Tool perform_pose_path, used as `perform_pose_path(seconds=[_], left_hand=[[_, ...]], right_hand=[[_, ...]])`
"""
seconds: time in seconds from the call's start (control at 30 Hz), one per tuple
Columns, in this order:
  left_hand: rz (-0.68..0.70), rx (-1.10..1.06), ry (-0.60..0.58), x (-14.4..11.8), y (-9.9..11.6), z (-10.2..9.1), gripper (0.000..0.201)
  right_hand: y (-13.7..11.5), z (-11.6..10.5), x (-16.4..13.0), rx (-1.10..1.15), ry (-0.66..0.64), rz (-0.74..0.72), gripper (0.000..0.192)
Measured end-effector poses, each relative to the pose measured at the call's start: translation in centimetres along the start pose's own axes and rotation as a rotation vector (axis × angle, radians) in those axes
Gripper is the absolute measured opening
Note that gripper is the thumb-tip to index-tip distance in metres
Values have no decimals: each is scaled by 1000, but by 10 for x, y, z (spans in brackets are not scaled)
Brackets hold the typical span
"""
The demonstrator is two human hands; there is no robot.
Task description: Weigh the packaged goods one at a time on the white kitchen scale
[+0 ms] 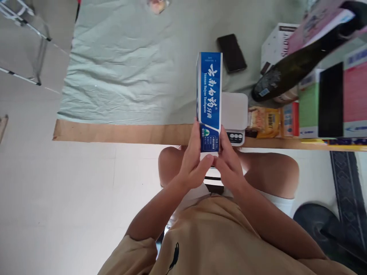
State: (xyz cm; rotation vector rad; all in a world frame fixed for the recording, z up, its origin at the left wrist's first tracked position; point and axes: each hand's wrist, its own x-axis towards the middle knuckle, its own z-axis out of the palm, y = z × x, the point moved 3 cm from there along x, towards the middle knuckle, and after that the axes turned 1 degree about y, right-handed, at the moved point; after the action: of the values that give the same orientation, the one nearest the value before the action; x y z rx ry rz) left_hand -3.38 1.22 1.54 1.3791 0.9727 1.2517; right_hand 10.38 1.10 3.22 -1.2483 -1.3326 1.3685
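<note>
A blue and white toothpaste box (210, 91), printed "Yunnan Baiyao Toothpaste", is held between my two hands over the table's front edge. My left hand (195, 160) grips its lower left side, fingers along the box and thumb near the bottom end. On the opposite side my right hand (229, 162) presses against the lower right edge. The far end of the box points away from me. Just right of it, a white kitchen scale (234, 110) with round buttons lies on the table, partly covered by the box. A dark phone (231, 52) lies beyond the scale.
A pale green cloth (123, 72) covers the table, with a brown wooden edge (123, 132) in front. To the right stand a dark glass bottle (298, 61), a yellow snack packet (268, 121) and several boxes. A metal frame (40, 57) stands at the far left.
</note>
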Motion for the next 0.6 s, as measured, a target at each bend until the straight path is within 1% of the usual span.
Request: perform_pose_path(seconds=[0.07, 0.13, 0.2, 0.27, 0.37, 0.43, 0.5, 0.53, 0.6], left_hand=[[12, -37, -81, 11, -11, 30, 82], [-13, -40, -126, 20, -23, 49, 80], [-63, -44, -137, 26, -33, 61, 78], [-123, -39, -129, 28, -41, 67, 80], [-193, -9, -109, 28, -45, 67, 82], [-216, 1, -117, 25, -43, 62, 81], [-197, 34, -108, 19, -40, 51, 80], [-176, 66, -87, 15, -39, 44, 79], [-124, 151, -28, 5, -38, 29, 76]], right_hand=[[4, -29, -2, 63, 67, 34, 90], [10, -50, -1, 90, 116, 65, 87], [19, -65, 2, 106, 134, 94, 85], [28, -73, 4, 122, 121, 121, 85], [42, -79, 4, 131, 112, 147, 87], [48, -82, 2, 128, 120, 129, 89], [52, -89, -3, 117, 138, 49, 84], [54, -93, -5, 106, 168, -17, 79], [59, -105, -12, 80, 278, -163, 63]])
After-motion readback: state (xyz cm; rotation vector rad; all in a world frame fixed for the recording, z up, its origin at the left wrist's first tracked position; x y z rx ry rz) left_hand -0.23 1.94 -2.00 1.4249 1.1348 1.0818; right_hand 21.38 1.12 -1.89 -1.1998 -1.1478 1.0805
